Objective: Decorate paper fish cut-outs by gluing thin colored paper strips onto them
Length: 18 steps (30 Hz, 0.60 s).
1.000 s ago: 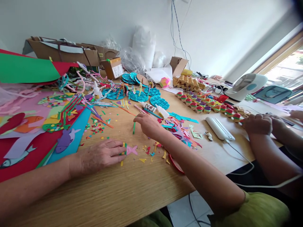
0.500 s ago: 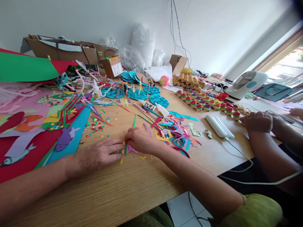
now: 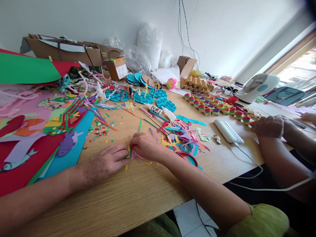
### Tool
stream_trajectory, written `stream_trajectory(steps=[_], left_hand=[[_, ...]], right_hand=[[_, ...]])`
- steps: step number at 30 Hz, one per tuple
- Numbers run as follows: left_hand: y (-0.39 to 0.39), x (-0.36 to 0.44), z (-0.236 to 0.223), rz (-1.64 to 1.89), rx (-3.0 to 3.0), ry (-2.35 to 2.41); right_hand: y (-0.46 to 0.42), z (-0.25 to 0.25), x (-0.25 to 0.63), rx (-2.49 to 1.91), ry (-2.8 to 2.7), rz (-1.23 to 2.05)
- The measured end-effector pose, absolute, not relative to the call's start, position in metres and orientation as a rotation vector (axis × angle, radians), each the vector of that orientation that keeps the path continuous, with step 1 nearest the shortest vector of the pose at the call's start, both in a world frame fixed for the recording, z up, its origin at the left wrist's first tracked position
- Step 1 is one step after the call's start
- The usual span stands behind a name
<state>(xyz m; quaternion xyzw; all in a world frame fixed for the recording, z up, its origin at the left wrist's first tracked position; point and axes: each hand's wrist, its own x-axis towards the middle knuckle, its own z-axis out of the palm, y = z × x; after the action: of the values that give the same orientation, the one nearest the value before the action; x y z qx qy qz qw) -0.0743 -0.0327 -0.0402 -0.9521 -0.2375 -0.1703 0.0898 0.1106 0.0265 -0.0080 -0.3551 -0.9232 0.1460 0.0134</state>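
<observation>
My left hand [image 3: 105,164] rests on the wooden table, its fingers close together and their tips holding a small green-and-yellow paper piece [image 3: 128,152]. From the other side my right hand [image 3: 146,144] meets it, fingers curled in a pinch on a narrow green paper strip [image 3: 130,151]. The fingers partly cover both papers. Pink curled paper [image 3: 134,154] lies just under the fingertips. Another green strip [image 3: 140,125] lies beyond my right hand. Red-handled scissors [image 3: 190,156] lie partly behind my right forearm, near a heap of coloured paper scraps [image 3: 181,131].
Paper fish [image 3: 66,144] and coloured sheets [image 3: 53,161] cover the left side. Glue bottles [image 3: 169,114] and blue craft pieces [image 3: 144,97] stand farther back. To the right are a white power bank [image 3: 225,131] with its cable, painted egg cartons [image 3: 204,107] and another person's hands [image 3: 269,127].
My left fingertips have shifted slightly against the paper at my right fingers. More of the scissors shows behind my right forearm. The view has turned a little.
</observation>
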Motion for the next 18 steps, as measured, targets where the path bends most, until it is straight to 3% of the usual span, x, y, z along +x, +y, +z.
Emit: stream_trajectory(steps=[18], left_hand=[[-0.0375, -0.0753, -0.0403, -0.462, -2.975, -0.875]], right_hand=[[0.0272, -0.0085, 0.109, -1.107, -2.908, 0.465]])
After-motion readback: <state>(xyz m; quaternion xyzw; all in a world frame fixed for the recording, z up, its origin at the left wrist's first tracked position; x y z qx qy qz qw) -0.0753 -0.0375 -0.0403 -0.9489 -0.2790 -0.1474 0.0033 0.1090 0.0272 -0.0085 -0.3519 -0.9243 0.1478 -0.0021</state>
